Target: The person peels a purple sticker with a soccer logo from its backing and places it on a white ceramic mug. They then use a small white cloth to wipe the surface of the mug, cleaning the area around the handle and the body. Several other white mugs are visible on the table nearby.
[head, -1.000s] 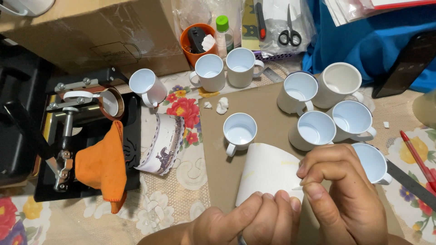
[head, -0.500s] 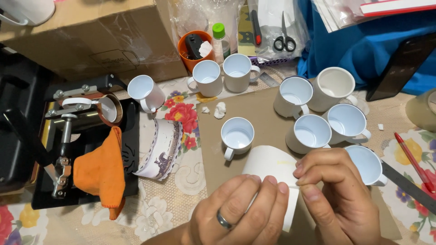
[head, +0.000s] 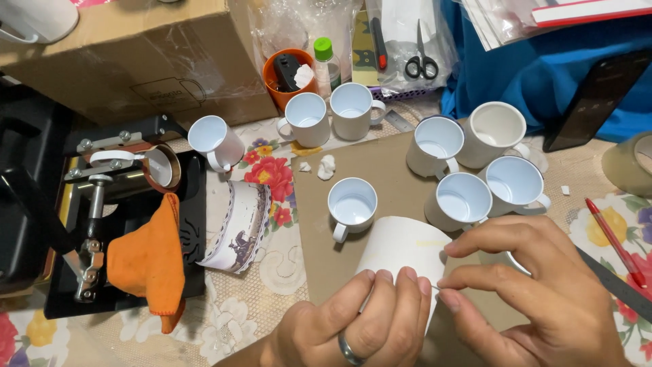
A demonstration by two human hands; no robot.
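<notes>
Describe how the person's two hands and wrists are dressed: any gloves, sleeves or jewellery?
Both hands are bare, no gloves. The left hand wears one plain silver-grey metal band on a finger. The right hand shows no ring. No sleeve, watch or bracelet is visible on either hand; the wrists are largely cut off by the frame edge. Fingernails look short and unpainted.

A white paper-wrapped mug (head: pixel 402 255) lies tilted on its side over the brown cardboard sheet (head: pixel 367 160) — plain, with a faint yellowish strip near its upper right edge. Its lower end is hidden under fingers; its top end sits just below an upright white mug (head: pixel 352 204).
</notes>
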